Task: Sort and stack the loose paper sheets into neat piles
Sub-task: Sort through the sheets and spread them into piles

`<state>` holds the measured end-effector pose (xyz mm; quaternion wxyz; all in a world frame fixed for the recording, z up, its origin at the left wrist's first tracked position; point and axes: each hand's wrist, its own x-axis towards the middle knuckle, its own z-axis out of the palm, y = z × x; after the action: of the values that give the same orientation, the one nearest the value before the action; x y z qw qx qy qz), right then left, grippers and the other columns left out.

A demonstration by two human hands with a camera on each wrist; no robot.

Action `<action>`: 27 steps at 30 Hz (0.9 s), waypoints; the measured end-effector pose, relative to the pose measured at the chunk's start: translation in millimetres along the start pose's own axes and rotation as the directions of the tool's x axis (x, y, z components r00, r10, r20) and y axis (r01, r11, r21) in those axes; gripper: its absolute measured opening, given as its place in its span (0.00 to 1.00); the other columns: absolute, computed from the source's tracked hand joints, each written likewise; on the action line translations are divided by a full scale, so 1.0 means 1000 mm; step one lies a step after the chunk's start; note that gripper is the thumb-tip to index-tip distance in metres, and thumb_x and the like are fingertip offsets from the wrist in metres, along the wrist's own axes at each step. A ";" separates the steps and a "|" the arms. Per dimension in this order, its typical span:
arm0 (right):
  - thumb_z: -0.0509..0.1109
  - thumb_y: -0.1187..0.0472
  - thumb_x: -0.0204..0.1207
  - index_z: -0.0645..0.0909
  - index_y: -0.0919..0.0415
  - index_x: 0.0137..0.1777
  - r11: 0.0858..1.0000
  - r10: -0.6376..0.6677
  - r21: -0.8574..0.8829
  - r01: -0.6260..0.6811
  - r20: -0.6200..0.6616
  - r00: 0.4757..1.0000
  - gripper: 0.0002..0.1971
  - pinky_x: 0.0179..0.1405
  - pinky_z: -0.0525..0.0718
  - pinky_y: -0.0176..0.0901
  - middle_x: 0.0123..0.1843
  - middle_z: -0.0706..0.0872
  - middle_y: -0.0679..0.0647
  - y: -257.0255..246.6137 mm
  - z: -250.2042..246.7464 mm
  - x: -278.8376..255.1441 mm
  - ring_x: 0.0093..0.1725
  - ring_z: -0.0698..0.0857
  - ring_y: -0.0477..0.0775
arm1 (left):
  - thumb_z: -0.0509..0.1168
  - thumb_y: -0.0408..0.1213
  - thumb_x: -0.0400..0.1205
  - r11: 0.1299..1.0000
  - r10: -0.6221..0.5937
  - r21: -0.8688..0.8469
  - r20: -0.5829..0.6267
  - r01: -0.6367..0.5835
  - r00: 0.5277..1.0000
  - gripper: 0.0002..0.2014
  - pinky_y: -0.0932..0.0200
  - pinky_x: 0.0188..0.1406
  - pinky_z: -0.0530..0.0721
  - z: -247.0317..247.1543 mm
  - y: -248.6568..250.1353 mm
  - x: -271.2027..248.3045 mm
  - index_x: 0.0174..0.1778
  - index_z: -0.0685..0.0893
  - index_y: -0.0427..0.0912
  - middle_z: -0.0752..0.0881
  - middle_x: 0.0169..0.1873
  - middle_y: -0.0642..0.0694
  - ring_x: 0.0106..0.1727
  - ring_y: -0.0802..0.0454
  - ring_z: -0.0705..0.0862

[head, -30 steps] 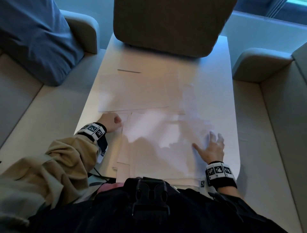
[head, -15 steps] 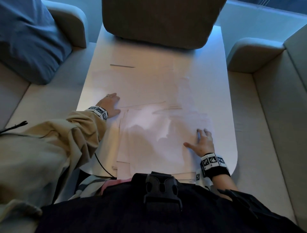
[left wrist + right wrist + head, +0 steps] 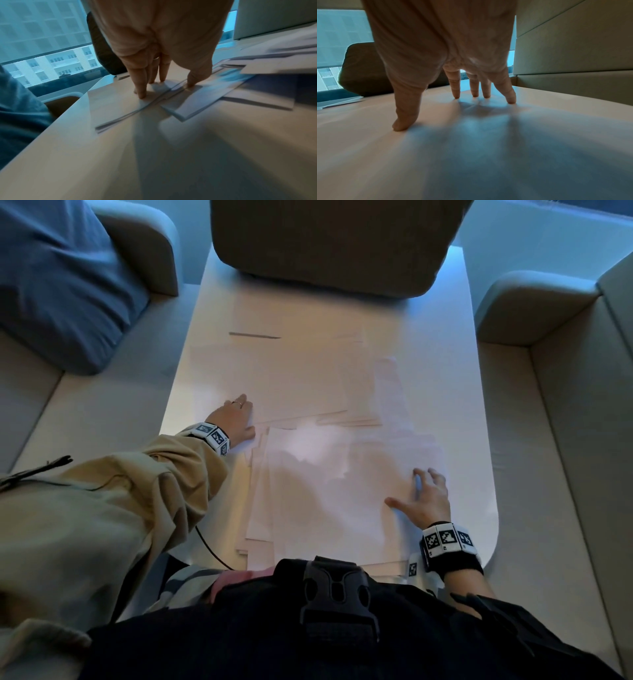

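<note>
Several white paper sheets lie overlapping on the white table [image 3: 479, 412]. A near pile [image 3: 325, 494] sits askew in front of my body; a farther spread of sheets [image 3: 281, 378] covers the table's middle. My left hand [image 3: 234, 419] rests with straight fingers on the near left corner of the farther sheets; in the left wrist view its fingertips [image 3: 142, 94] press the paper corner [image 3: 120, 108]. My right hand [image 3: 423, 496] lies spread on the right part of the near pile, fingertips [image 3: 511, 100] and thumb pressing the top sheet [image 3: 471, 148].
A dark cushion [image 3: 329, 244] leans over the table's far end. Beige sofa seats flank both sides, with a blue pillow [image 3: 58, 278] at far left and an armrest [image 3: 534, 302] at right. A thin dark line [image 3: 255, 336] marks one far sheet. A cable [image 3: 209, 546] hangs off the near left edge.
My left hand has moved away from me, from the near pile's left edge up to the corner of the farther sheets. My right hand has stayed on the near pile.
</note>
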<state>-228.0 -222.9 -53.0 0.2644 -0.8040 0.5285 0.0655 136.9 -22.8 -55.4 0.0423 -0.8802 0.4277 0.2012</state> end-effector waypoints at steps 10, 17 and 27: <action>0.84 0.47 0.60 0.67 0.54 0.77 1.000 0.008 0.006 -0.008 -0.005 1.000 0.46 0.76 0.68 0.59 0.81 0.58 0.56 -0.002 -0.001 -0.001 0.80 0.61 0.58 | 0.65 0.51 0.76 0.996 0.028 0.084 -0.084 -0.021 0.996 0.27 0.48 0.58 0.78 -0.004 -0.012 0.003 0.67 0.74 0.41 0.72 0.73 0.43 0.64 0.38 0.80; 0.85 0.48 0.58 0.68 0.55 0.76 1.000 0.010 0.022 -0.010 -0.016 1.000 0.46 0.77 0.66 0.58 0.80 0.59 0.57 -0.001 0.001 0.001 0.80 0.61 0.58 | 0.65 0.53 0.75 0.994 0.008 0.109 -0.117 0.005 0.993 0.28 0.49 0.50 0.80 -0.004 -0.002 0.006 0.65 0.75 0.39 0.78 0.62 0.40 0.56 0.38 0.82; 0.84 0.47 0.60 0.67 0.54 0.77 1.000 0.009 0.019 -0.009 -0.002 1.000 0.46 0.76 0.67 0.58 0.81 0.57 0.56 -0.003 -0.001 -0.002 0.80 0.60 0.58 | 0.56 0.29 0.81 0.970 0.015 0.243 -0.123 0.015 0.992 0.13 0.48 0.45 0.81 -0.013 0.016 0.010 0.62 0.75 0.33 0.83 0.55 0.35 0.52 0.35 0.84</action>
<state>-226.0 -220.7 -50.6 0.2712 -0.7991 0.5331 0.0605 134.1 -43.5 -46.1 0.1233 -0.8792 0.4509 0.0924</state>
